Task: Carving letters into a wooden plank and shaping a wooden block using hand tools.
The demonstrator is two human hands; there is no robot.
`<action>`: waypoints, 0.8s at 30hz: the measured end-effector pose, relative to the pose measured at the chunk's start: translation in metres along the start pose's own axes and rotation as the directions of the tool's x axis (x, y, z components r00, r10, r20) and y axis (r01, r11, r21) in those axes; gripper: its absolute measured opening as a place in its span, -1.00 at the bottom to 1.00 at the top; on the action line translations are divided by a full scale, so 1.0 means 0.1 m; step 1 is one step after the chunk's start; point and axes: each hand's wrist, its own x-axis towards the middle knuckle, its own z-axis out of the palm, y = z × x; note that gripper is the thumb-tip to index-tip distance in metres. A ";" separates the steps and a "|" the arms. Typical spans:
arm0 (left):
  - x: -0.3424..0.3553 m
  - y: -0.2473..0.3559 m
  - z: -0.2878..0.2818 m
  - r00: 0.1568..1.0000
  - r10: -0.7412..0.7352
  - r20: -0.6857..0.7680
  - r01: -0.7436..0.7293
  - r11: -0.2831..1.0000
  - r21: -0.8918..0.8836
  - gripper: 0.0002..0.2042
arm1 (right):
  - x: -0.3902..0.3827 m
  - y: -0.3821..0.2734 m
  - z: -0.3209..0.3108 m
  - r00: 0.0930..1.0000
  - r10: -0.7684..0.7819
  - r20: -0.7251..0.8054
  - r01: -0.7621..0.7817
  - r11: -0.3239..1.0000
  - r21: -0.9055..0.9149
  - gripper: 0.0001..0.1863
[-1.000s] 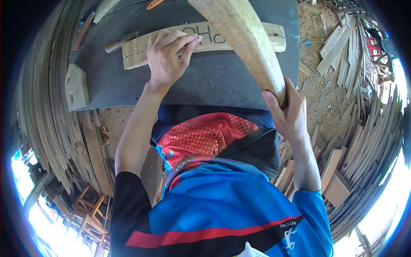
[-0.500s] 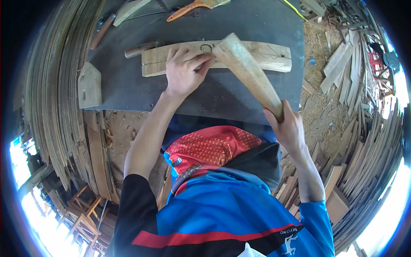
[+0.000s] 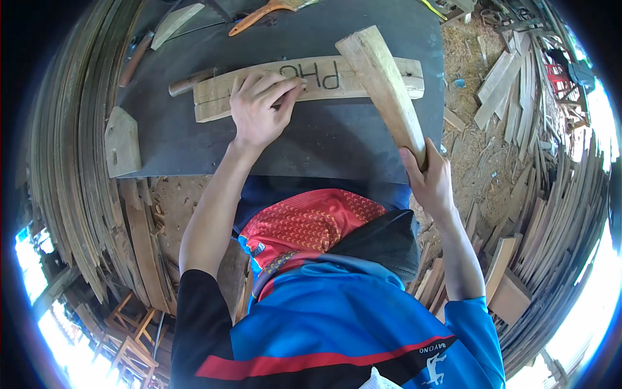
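Observation:
A slightly curved wooden board (image 3: 214, 104) lies across the dark tabletop, with dark hand-drawn marks on its upper face. Over its left half is my left hand (image 3: 259, 113), thumb and fingertips drawn together in a pinch; whatever they may hold is too small to make out. My right hand (image 3: 431, 178) grips the near end of a thick, slightly bent length of wood (image 3: 382, 84). That piece slants up and away to the left, held above the board and covering part of its right half.
Behind the board's left end pokes a round wooden handle (image 3: 188, 84). A paintbrush (image 3: 265, 14), a wooden-handled tool (image 3: 137, 59) and a curved offcut (image 3: 173, 27) lie farther back. A holed wooden piece (image 3: 123, 146) sits at the left edge. Stacked planks (image 3: 71, 142) flank the table (image 3: 311, 142).
The far end of the wood in my right hand has moved up and rightward, uncovering more marks on the board. My left hand stays pinched over the board. The whole view has shifted slightly.

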 end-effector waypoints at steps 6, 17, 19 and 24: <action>-0.01 0.01 -0.01 0.997 0.079 0.012 -0.078 0.993 -0.087 -0.86 | 0.03 0.08 0.12 0.982 0.189 0.029 -0.191 0.980 0.062 -0.50; 0.23 0.11 -0.16 0.923 0.062 0.380 -0.037 0.997 -0.074 -0.75 | 0.19 0.17 0.12 0.987 0.157 0.045 -0.161 0.981 0.109 -0.46; 0.22 0.08 -0.15 0.925 0.045 0.376 -0.009 0.995 -0.095 -0.78 | 0.20 0.14 0.13 0.986 0.163 0.030 -0.165 0.978 0.129 -0.47; 0.21 0.01 -0.12 0.925 0.027 0.379 0.024 0.991 -0.131 -0.85 | 0.24 0.24 0.19 0.996 0.084 0.027 -0.087 0.983 0.163 -0.45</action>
